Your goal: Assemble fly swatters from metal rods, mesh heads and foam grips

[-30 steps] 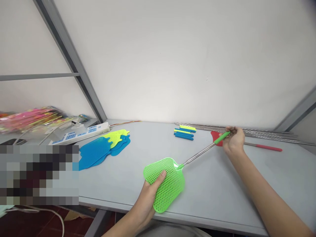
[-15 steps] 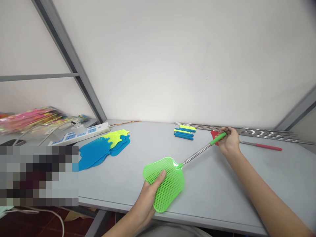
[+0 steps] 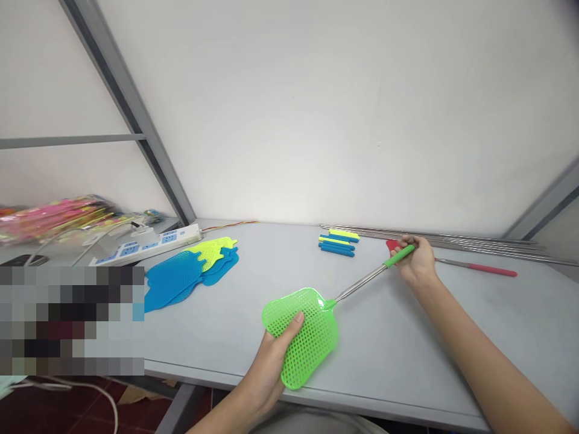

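Observation:
A green fly swatter (image 3: 312, 355) with a metal rod slants across the table. My left hand (image 3: 271, 364) grips its mesh head, thumb on top and fingers underneath. At the other end my right hand (image 3: 418, 259), palm turned up, has its fingers curled at the green handle grip (image 3: 398, 255). Behind that hand lies a second swatter with a red handle (image 3: 493, 269); a bit of its red head (image 3: 392, 245) shows past my fingers.
Several blue and yellow grips (image 3: 337, 245) lie near the wall, beside long metal rods (image 3: 470, 242). To the left are blue swatter heads (image 3: 174, 277), yellow ones (image 3: 212, 256), a power strip (image 3: 158, 242) and bagged pink items (image 3: 58, 218). A blurred patch covers the lower left.
My right hand has shifted slightly left along the green grip, toward the rod. My left hand and the swatter's head have stayed in place.

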Available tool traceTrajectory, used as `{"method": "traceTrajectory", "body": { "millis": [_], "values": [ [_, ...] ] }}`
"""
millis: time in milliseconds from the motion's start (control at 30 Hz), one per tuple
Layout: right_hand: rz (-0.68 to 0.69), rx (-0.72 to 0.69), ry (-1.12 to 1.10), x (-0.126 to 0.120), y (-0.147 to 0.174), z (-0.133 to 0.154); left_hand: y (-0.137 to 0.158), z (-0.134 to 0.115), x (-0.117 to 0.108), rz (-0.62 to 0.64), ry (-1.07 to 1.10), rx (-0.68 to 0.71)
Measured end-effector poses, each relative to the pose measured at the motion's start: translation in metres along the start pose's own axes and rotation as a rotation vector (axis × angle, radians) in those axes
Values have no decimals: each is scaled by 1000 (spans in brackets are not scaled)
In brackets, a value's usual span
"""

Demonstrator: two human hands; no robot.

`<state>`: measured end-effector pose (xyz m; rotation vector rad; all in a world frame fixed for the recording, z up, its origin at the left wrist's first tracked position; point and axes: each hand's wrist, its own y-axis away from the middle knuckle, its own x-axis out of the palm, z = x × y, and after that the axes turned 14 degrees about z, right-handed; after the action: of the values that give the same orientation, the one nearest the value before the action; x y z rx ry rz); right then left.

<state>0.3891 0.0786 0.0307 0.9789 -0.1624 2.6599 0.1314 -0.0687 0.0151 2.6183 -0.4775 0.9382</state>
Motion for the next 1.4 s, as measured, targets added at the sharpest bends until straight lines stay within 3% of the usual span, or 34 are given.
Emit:
{"method": "traceTrajectory", "body": {
  "millis": [400, 667, 900, 1067, 1167, 1333, 1400],
  "values": [
    [77, 353, -374, 0, -2, -8, 1, 1, -3, 21, 44, 14],
    [34, 323, -506, 2, 3, -1, 0, 0, -5, 59, 196, 15],
    [-21, 309, -507, -1, 1, -5, -2, -4, -8, 92, 320, 105],
    [-58, 293, -508, 2, 4, -5, -6, -3, -12, 170, 238, 110],
    [-62, 291, -515, 5, 8, -5, -8, -1, -13, 155, 135, 75],
    [-51, 272, -525, 14, 20, -13, -9, 5, 4, 121, -192, 40],
    [-41, 277, -525, 19, 26, -20, -12, 9, 14, 173, -247, 21]
  ]
}}
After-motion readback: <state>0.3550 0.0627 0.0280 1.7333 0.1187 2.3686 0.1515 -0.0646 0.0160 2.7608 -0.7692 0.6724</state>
